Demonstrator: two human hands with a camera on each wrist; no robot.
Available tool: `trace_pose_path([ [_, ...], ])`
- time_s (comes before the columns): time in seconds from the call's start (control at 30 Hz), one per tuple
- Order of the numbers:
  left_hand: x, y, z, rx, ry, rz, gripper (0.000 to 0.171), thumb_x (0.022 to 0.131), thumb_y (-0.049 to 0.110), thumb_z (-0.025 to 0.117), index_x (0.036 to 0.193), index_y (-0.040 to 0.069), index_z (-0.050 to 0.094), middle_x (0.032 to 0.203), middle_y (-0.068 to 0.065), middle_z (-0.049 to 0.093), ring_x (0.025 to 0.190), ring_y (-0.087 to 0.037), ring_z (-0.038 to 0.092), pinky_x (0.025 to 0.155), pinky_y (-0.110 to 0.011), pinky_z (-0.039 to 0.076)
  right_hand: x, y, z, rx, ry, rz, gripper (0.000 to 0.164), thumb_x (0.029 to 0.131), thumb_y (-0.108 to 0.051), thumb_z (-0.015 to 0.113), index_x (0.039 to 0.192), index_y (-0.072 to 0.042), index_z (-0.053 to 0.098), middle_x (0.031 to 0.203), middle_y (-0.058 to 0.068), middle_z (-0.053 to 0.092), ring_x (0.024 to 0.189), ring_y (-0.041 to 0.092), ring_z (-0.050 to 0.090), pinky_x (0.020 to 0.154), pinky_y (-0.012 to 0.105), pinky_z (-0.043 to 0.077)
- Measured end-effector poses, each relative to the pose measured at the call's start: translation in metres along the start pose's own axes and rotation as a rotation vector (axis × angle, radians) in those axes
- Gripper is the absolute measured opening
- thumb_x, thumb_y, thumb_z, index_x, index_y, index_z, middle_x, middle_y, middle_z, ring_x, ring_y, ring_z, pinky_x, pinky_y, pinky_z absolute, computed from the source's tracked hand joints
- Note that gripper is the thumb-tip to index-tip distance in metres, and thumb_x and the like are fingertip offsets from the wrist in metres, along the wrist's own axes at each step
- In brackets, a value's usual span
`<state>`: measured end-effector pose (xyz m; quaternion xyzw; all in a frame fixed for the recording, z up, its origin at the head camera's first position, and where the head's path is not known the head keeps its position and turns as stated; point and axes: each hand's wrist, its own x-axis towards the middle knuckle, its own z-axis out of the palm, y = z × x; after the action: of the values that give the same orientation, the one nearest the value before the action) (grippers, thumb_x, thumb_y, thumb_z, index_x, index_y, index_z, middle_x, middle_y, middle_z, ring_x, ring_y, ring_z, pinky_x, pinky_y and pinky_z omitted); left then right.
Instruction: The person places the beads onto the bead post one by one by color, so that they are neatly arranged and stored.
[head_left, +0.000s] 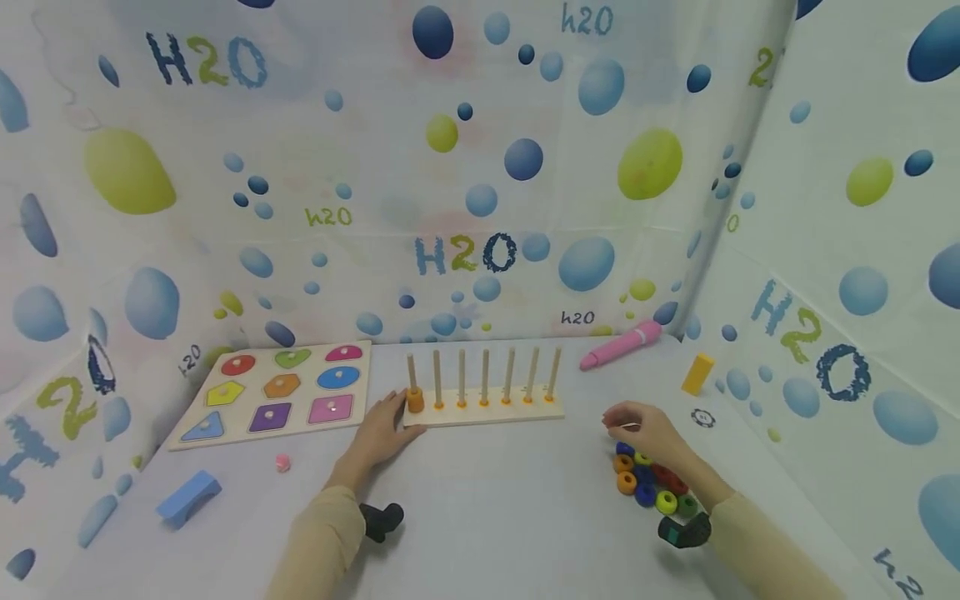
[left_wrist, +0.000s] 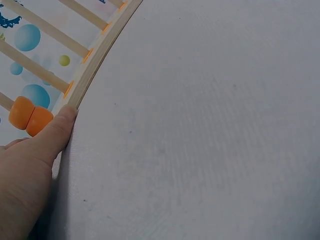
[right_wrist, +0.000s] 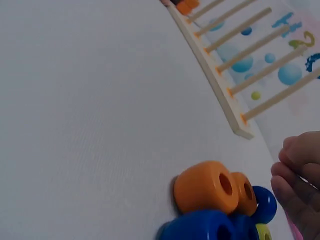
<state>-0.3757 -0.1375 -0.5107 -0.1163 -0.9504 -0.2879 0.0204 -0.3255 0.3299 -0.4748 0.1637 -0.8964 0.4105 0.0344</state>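
Observation:
My left hand [head_left: 382, 431] holds the left end of a wooden peg board [head_left: 487, 415], its thumb along the front edge. Several upright pegs stand on the board. On the leftmost peg sit two stacked orange beads [left_wrist: 31, 116]; the pegs to its right carry none. My right hand [head_left: 651, 433] hovers over a pile of coloured beads at the right, its fingers loosely bent with no bead visible between them. Orange beads [right_wrist: 206, 189], blue beads [right_wrist: 200, 227], yellow, red and green ones lie under and in front of it.
Left of the board lies a shape puzzle [head_left: 303, 406]. A blue block [head_left: 189, 498] and a small pink piece [head_left: 282, 462] are at the left. Behind the bead pile lie a pink marker-like stick [head_left: 621, 345] and a yellow block [head_left: 698, 374]. Patterned curtains stand behind and at the sides.

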Motion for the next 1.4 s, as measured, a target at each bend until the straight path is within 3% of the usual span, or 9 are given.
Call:
trace_pose_path([
  [0.17, -0.001, 0.001, -0.001, 0.006, -0.004, -0.004, 0.084, 0.085, 0.048, 0.066, 0.146, 0.002, 0.030, 0.149, -0.025, 0.028, 0.135, -0.047, 0.023, 0.109, -0.058, 0.022, -0.016, 0.009, -0.007, -0.054, -0.002, -0.018, 0.018, 0.089, -0.013, 0.066, 0.107, -0.009, 0.065, 0.100, 0.003, 0.068, 0.094, 0.016, 0.063, 0.082, 0.028, 0.054],
  [0.33, 0.000, 0.003, -0.002, 0.011, -0.013, -0.004, 0.084, 0.085, 0.047, 0.066, 0.146, 0.002, 0.030, 0.148, -0.026, 0.028, 0.135, -0.046, 0.023, 0.109, -0.058, 0.022, -0.024, 0.008, -0.013, -0.082, -0.016, -0.032, 0.019, 0.088, -0.007, 0.065, 0.108, -0.007, 0.064, 0.102, 0.006, 0.067, 0.093, 0.019, 0.064, 0.080, 0.029, 0.055],
  [0.53, 0.001, 0.003, -0.004, 0.006, -0.010, -0.005, 0.083, 0.085, 0.044, 0.067, 0.147, 0.002, 0.029, 0.149, -0.025, 0.028, 0.135, -0.047, 0.023, 0.108, -0.058, 0.022, -0.023, 0.004, -0.015, -0.191, -0.119, -0.065, 0.023, 0.087, -0.005, 0.065, 0.110, -0.008, 0.065, 0.104, 0.004, 0.067, 0.092, 0.018, 0.063, 0.081, 0.033, 0.055],
  [0.73, 0.001, 0.003, -0.004, 0.003, -0.006, -0.002, 0.083, 0.085, 0.044, 0.067, 0.146, 0.001, 0.030, 0.148, -0.026, 0.028, 0.135, -0.046, 0.023, 0.109, -0.058, 0.022, -0.025, -0.002, -0.012, -0.308, -0.240, -0.172, 0.026, 0.086, -0.010, 0.067, 0.112, -0.011, 0.068, 0.108, -0.002, 0.067, 0.103, 0.023, 0.061, 0.089, 0.046, 0.050],
  [0.83, 0.000, 0.004, -0.004, 0.004, -0.005, -0.003, 0.083, 0.085, 0.044, 0.067, 0.146, 0.001, 0.030, 0.148, -0.025, 0.028, 0.135, -0.045, 0.023, 0.109, -0.056, 0.022, -0.028, -0.003, -0.010, -0.332, -0.278, -0.217, 0.024, 0.087, -0.012, 0.067, 0.111, -0.014, 0.069, 0.107, -0.006, 0.067, 0.102, 0.021, 0.061, 0.088, 0.047, 0.049],
  [0.97, -0.001, 0.004, -0.003, 0.004, -0.001, -0.009, 0.084, 0.085, 0.044, 0.067, 0.146, 0.001, 0.030, 0.149, -0.025, 0.028, 0.136, -0.045, 0.023, 0.110, -0.056, 0.021, -0.029, -0.003, -0.010, -0.334, -0.333, -0.197, 0.023, 0.088, -0.015, 0.066, 0.110, -0.017, 0.070, 0.106, -0.009, 0.066, 0.103, 0.018, 0.060, 0.089, 0.048, 0.049],
  [1.23, -0.002, 0.004, -0.001, -0.002, 0.007, -0.015, 0.082, 0.085, 0.042, 0.068, 0.146, 0.003, 0.031, 0.149, -0.023, 0.029, 0.136, -0.045, 0.022, 0.110, -0.057, 0.021, -0.031, 0.008, -0.005, -0.358, -0.285, -0.256, 0.026, 0.090, -0.019, 0.064, 0.116, -0.015, 0.066, 0.110, -0.008, 0.065, 0.102, 0.013, 0.060, 0.087, 0.038, 0.052],
  [1.4, -0.004, 0.007, -0.002, -0.002, 0.017, -0.007, 0.081, 0.085, 0.041, 0.068, 0.146, 0.002, 0.032, 0.148, -0.024, 0.030, 0.135, -0.046, 0.023, 0.109, -0.057, 0.022, -0.030, 0.010, -0.002, -0.363, -0.236, -0.238, 0.026, 0.089, -0.022, 0.067, 0.114, -0.014, 0.067, 0.108, -0.007, 0.066, 0.100, 0.014, 0.061, 0.086, 0.039, 0.052],
])
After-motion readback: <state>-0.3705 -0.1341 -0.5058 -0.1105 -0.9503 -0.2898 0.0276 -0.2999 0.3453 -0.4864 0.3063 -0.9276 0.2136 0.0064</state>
